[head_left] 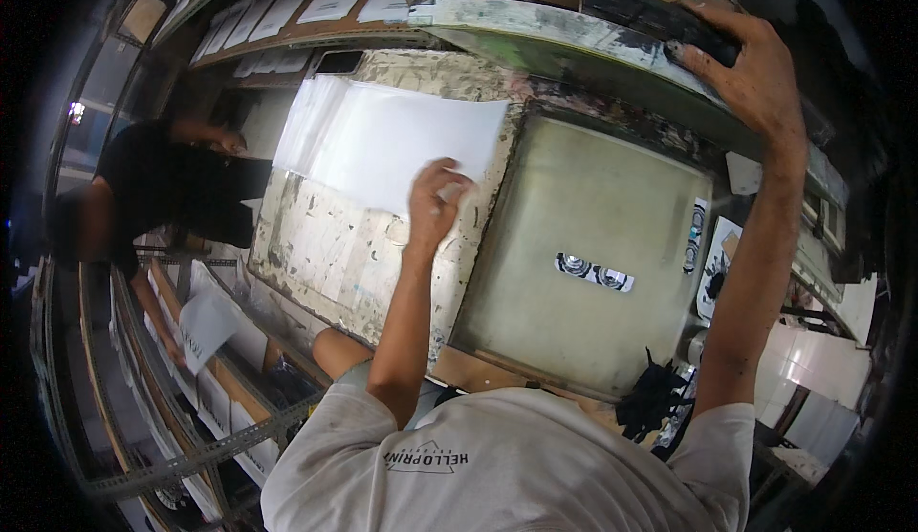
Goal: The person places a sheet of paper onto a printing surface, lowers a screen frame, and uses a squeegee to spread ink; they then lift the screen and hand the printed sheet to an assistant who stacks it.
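At the upper right, my right hand [751, 68] is closed around the end of a black, ink-stained squeegee [636, 11], its thumb on the near side. The squeegee lies along a raised, paint-stained screen frame [564, 27]. My left hand [438, 205] hovers by the right part of some white sheets [382, 140], blurred a little. Its fingers are loosely bent and apart, and nothing shows in them. The sheets lie loosely stacked on a paint-spattered board [325, 236]. To the right is a pale greenish flat panel [593, 217] with a small printed strip [595, 272] on it.
Racks with printed white sheets [277, 6] run along the back left. Another person [158, 183] in dark clothes handles a sheet at a lower-left rack [229, 360]. A phone [339, 62] lies behind the sheets. A crumpled black cloth [655, 398] hangs near my right elbow.
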Demonstrator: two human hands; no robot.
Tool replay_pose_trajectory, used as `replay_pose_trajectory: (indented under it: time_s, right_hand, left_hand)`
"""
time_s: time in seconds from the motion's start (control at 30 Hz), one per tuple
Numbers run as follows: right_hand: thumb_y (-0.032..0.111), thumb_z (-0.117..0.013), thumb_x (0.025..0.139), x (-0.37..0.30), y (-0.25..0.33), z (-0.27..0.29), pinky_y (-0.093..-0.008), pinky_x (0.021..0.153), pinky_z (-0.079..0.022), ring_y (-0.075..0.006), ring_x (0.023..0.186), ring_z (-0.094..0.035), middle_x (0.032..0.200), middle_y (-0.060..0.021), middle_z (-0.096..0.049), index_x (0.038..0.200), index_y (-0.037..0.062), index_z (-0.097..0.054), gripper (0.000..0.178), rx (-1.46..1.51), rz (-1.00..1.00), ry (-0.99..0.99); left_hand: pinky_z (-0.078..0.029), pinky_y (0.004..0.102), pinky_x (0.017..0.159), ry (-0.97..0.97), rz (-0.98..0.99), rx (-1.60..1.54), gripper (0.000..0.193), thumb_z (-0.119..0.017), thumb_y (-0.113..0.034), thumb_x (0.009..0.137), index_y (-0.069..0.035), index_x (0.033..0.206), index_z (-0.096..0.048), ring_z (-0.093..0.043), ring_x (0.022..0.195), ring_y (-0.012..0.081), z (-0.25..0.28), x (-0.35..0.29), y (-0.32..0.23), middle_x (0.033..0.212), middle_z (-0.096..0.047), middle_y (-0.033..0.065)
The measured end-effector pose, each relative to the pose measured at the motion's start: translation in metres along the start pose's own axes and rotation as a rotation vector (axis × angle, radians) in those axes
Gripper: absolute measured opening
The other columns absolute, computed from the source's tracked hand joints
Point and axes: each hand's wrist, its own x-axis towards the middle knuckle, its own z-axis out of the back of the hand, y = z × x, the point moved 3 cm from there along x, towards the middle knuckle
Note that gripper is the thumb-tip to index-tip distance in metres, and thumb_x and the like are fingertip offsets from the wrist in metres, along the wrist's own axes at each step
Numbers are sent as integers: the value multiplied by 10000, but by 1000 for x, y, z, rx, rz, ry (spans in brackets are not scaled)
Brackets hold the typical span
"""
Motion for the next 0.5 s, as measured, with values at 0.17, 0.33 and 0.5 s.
replay_pose_trajectory:
  time_s: [0.17,0.33,0.5]
  right_hand:
    - [351,-833,768,-3,2,-1,-403,977,-511,-311,1080,-687,1184,-181,-715,1235,92,-718,547,-31,-101,60]
    - [432,-833,689,19,39,26,-435,950,-502,-343,1012,-684,1038,-200,-739,1086,55,-767,552,68,-283,253]
    - [467,-807,712,15,21,18,-420,972,-512,-345,1042,-691,1091,-209,-737,1134,35,-749,607,106,-260,224]
  left_hand:
    - [-246,613,1148,392,65,331,487,-662,-452,923,-154,1309,-670,-371,1430,384,-54,-43,-41,1522,-473,114]
    - [-154,689,1176,533,-106,249,585,-641,-452,926,-187,1440,-554,-245,1496,436,-140,-65,-37,1625,-323,109]
    - [-142,680,1184,585,-271,152,611,-657,-444,903,-178,1443,-548,-224,1504,429,-212,-36,-79,1619,-330,117]
